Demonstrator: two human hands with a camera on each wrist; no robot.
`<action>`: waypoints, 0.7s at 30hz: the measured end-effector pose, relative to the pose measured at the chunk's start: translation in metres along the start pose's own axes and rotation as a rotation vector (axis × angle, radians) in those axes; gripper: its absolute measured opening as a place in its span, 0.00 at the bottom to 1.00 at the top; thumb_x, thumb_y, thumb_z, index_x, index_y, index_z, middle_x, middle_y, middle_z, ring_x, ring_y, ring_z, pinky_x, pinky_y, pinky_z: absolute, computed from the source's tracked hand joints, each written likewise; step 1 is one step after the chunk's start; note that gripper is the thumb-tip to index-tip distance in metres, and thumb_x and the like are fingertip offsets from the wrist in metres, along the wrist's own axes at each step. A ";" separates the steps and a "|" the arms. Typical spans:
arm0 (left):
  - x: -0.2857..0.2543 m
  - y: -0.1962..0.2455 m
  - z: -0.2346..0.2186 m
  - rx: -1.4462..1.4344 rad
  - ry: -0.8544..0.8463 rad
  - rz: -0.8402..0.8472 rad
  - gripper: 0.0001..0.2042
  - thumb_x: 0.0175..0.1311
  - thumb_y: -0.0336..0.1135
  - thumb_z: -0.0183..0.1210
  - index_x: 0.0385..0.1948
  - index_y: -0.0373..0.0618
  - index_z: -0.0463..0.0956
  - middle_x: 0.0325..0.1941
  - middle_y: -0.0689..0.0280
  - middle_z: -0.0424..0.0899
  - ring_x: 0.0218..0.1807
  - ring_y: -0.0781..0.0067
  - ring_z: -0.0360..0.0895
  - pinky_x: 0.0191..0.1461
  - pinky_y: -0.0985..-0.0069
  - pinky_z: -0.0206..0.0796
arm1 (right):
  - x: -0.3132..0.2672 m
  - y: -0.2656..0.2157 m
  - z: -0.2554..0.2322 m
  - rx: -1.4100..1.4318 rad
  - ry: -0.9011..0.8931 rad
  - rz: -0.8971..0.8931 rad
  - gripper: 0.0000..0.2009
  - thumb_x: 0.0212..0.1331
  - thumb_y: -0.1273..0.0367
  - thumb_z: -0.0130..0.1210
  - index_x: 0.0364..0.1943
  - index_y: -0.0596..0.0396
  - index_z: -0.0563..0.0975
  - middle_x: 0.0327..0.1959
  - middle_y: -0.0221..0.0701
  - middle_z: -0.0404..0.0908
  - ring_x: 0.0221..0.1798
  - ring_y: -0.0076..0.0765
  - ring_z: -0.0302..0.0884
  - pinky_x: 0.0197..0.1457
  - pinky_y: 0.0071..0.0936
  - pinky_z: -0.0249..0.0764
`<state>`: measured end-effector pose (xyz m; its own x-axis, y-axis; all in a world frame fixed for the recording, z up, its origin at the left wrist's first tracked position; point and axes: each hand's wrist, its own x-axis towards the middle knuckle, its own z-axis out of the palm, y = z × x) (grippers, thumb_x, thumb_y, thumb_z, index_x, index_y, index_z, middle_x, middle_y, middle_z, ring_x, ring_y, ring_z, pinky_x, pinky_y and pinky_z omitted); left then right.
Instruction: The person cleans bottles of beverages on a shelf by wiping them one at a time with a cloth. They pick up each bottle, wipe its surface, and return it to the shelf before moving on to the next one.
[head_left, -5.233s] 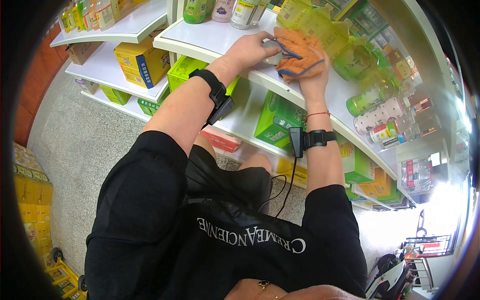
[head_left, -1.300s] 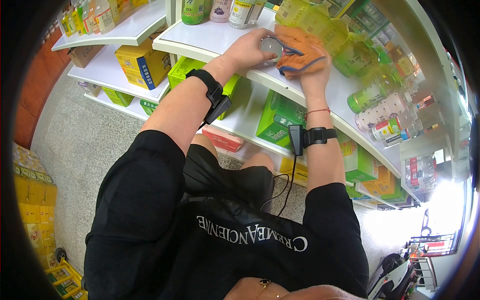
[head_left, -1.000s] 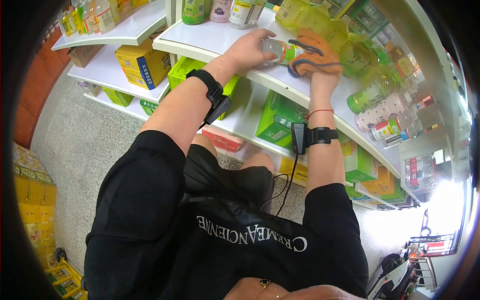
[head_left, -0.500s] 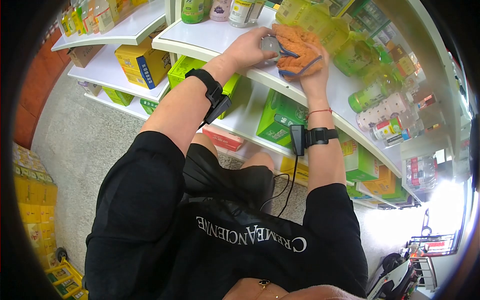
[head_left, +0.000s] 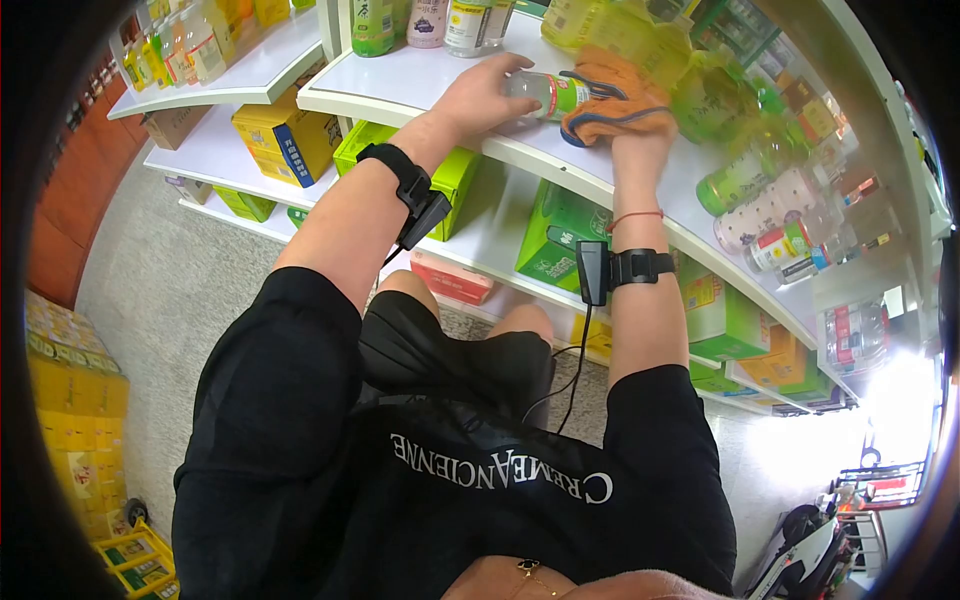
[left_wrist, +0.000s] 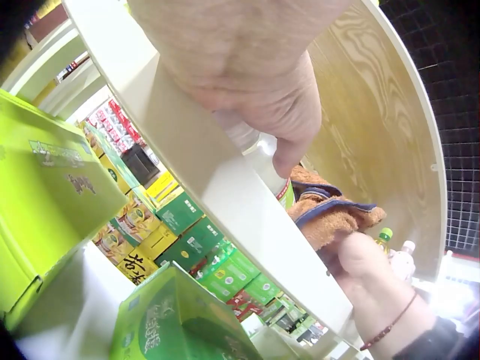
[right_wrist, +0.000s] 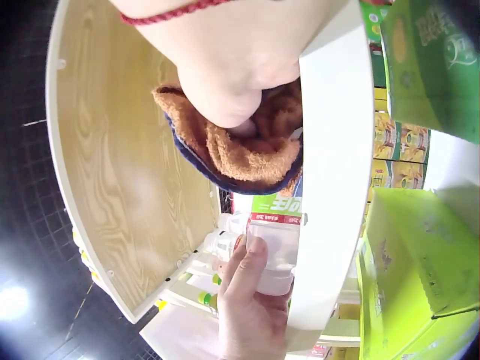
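My left hand grips the clear end of a plastic bottle that lies sideways over the white shelf. A green and white label with a red band shows on the bottle in the right wrist view. My right hand holds an orange cloth with dark blue edging, wrapped about the bottle's other end. The cloth hides that end and most of the right fingers. In the left wrist view, the left thumb lies along the bottle, close to the cloth.
Several upright drink bottles stand at the back left of the shelf. Yellow-green bottles and a row of others line its right side. Green boxes sit on the shelf below. A cable hangs from the right wrist camera.
The cloth and right hand have shifted back and forth along the bottle. Since half a second ago they have moved right, uncovering the green label. My left hand keeps its grip.
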<state>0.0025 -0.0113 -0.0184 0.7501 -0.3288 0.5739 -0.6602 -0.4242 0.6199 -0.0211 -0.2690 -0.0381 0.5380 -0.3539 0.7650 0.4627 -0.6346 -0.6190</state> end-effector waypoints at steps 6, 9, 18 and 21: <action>0.000 0.002 0.000 0.028 0.010 -0.045 0.31 0.52 0.47 0.68 0.58 0.45 0.73 0.56 0.53 0.79 0.56 0.54 0.77 0.60 0.65 0.68 | -0.013 -0.054 -0.004 -0.145 -0.153 -0.253 0.26 0.42 0.71 0.69 0.50 0.38 0.77 0.62 0.42 0.68 0.64 0.54 0.69 0.63 0.38 0.70; 0.001 0.004 0.001 -0.009 0.007 -0.081 0.31 0.52 0.49 0.67 0.58 0.45 0.73 0.55 0.53 0.80 0.54 0.54 0.78 0.58 0.65 0.69 | -0.016 -0.064 -0.008 -0.077 -0.241 -0.232 0.27 0.43 0.71 0.69 0.52 0.38 0.76 0.60 0.37 0.70 0.63 0.50 0.69 0.64 0.36 0.70; 0.001 0.003 0.001 -0.017 0.053 -0.212 0.27 0.60 0.55 0.60 0.57 0.48 0.74 0.53 0.48 0.81 0.53 0.53 0.79 0.57 0.65 0.70 | -0.010 -0.048 -0.009 -0.109 -0.032 0.030 0.22 0.47 0.78 0.61 0.50 0.48 0.76 0.58 0.45 0.69 0.62 0.55 0.70 0.62 0.40 0.70; -0.001 0.015 -0.002 0.064 0.050 -0.251 0.25 0.66 0.56 0.54 0.56 0.47 0.74 0.48 0.48 0.83 0.51 0.50 0.80 0.54 0.64 0.70 | -0.001 -0.031 -0.013 0.111 0.039 0.345 0.21 0.49 0.81 0.55 0.50 0.58 0.74 0.56 0.48 0.71 0.61 0.54 0.70 0.64 0.38 0.68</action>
<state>-0.0080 -0.0159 -0.0087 0.8861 -0.1647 0.4332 -0.4485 -0.5403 0.7120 -0.0449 -0.2581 -0.0178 0.6496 -0.5615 0.5126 0.3333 -0.3957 -0.8558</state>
